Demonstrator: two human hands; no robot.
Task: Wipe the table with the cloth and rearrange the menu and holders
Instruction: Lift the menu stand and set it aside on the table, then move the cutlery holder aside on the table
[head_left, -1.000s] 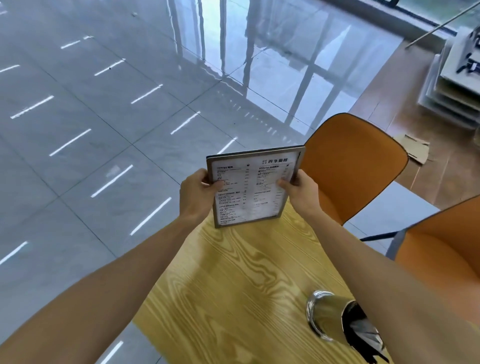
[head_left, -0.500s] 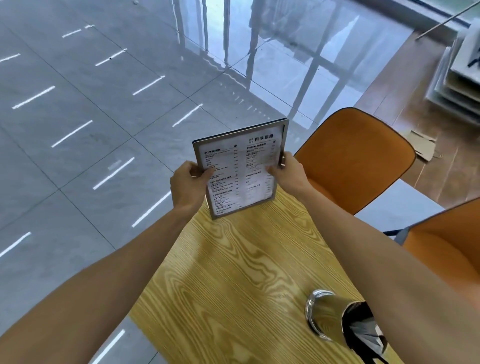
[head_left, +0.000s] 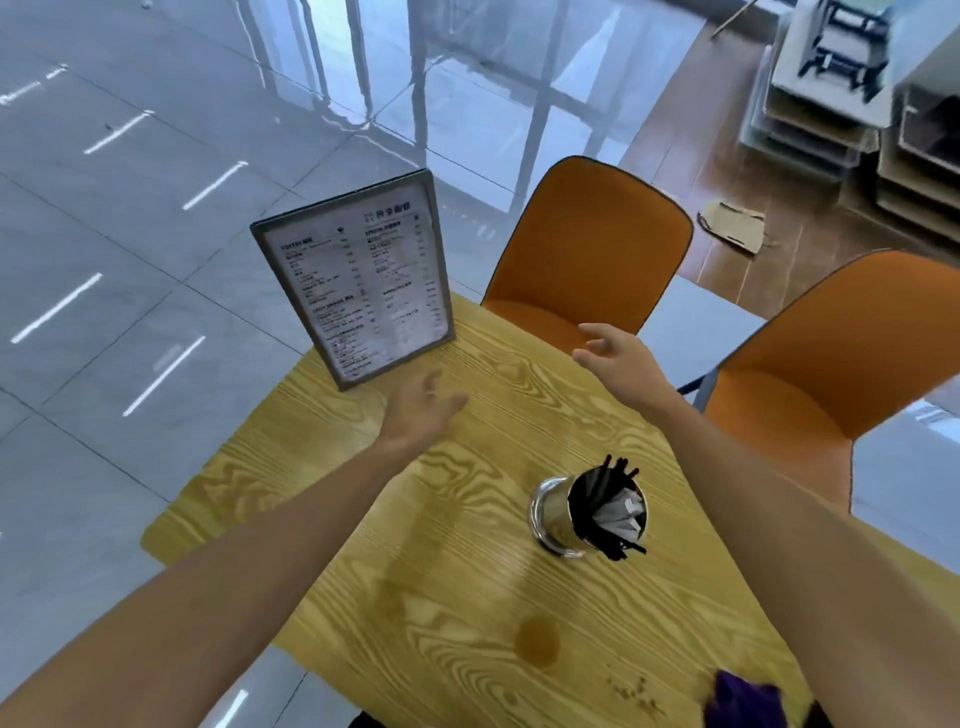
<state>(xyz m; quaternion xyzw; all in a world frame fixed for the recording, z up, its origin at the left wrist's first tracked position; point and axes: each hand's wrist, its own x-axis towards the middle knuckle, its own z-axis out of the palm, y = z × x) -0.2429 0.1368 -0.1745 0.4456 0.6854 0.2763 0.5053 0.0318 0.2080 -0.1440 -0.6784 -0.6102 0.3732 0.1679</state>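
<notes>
both hands have let go of the menu (head_left: 358, 283), which half a second ago we held in the air; now it stands upright at the table's (head_left: 322, 519) 11 o'clock corner. our left hand (head_left: 421, 410) hovers just below it, fingers spread, empty. our right hand (head_left: 613, 353) hangs loose and empty toward 1 o'clock. metal holder (head_left: 563, 519) with black straws sits near centre-right. purple cloth (head_left: 743, 701) lies at 5 o'clock, brown spill (head_left: 537, 643) beside it.

Two orange chairs (head_left: 587, 254) beside stacked cardboard (head_left: 810, 124) on glossy floor (head_left: 130, 208).
</notes>
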